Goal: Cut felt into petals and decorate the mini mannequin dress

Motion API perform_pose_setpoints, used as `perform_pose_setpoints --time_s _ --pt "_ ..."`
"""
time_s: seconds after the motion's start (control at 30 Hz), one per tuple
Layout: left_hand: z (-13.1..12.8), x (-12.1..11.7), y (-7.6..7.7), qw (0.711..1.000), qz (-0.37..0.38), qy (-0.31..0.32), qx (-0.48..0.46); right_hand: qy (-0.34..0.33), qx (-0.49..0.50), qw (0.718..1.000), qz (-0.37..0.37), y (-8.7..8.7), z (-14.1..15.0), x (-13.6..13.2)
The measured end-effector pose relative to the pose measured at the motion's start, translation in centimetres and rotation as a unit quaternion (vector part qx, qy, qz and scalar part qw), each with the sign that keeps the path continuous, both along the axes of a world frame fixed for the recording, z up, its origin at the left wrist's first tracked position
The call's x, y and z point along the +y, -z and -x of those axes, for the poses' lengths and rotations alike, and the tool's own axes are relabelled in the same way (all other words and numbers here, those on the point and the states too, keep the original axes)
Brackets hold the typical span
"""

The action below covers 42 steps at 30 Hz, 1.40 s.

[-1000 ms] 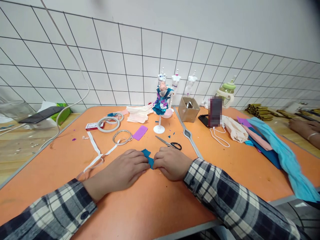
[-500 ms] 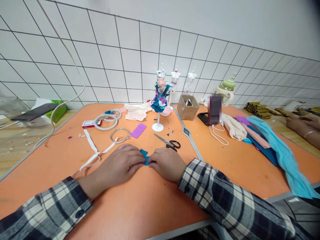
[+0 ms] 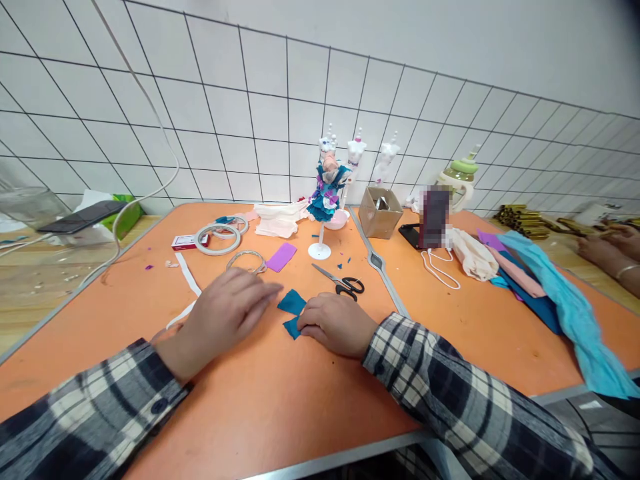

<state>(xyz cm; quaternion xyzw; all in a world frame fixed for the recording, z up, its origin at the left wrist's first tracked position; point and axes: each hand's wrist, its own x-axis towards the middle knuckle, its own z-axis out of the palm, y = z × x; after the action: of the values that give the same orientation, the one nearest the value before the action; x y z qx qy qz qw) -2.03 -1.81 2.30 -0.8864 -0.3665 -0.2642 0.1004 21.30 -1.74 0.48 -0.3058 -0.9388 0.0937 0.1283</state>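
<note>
Two small teal crepe paper pieces (image 3: 293, 302) lie on the orange table, their right ends under my right hand (image 3: 339, 323). Its fingers are bent and pinch the paper against the table; the fingertips are partly hidden. My left hand (image 3: 233, 310) is to the left, apart from the paper, fingers stretched toward it with nothing visible in them. White strips (image 3: 187, 273) lie beside and beneath my left hand. Black-handled scissors (image 3: 345, 280) rest just beyond my right hand. A purple paper rectangle (image 3: 281, 257) lies beyond the teal pieces.
Rolls of tape (image 3: 217, 239) and a red-and-white box (image 3: 190, 241) are at the left. A small dress form (image 3: 323, 200) in a teal paper dress stands behind, near a cardboard box (image 3: 380, 212). Coloured crepe paper (image 3: 555, 280) hangs over the right edge. Another person's hands (image 3: 607, 250) are far right.
My left hand has let go of the teal paper and moved left and up. More of the teal pieces now shows. My right hand stays on them. The view has shifted slightly.
</note>
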Motion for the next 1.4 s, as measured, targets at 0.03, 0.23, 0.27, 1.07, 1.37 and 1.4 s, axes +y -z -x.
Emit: perform_pose_setpoints --time_s 0.03,0.23,0.27,1.07,1.37,1.4 --pt "-0.5 -1.0 -0.2 0.999 0.029 0.032 0.007 0.001 -0.006 1.0 -0.002 0.0 0.0 0.0" --pt "-3.7 -3.9 0.7 0.986 0.153 -0.015 0.058 0.042 -0.038 0.998 -0.001 -0.5 0.1 -0.5" --pt "-3.8 -3.8 0.9 0.985 0.157 -0.024 0.067 0.05 -0.04 0.998 0.003 -0.5 0.1 -0.6" --pt "-3.2 -2.9 0.9 0.983 0.152 -0.043 0.09 0.095 -0.08 0.992 0.005 -1.1 0.6 -1.4" --pt "-2.9 -2.3 1.2 0.983 0.156 -0.048 0.089 0.122 -0.073 0.989 -0.031 -0.7 1.0 -1.7" --pt "-2.9 -2.3 1.2 0.983 0.155 -0.046 0.086 0.125 -0.07 0.989 -0.025 -0.6 1.0 -1.6"
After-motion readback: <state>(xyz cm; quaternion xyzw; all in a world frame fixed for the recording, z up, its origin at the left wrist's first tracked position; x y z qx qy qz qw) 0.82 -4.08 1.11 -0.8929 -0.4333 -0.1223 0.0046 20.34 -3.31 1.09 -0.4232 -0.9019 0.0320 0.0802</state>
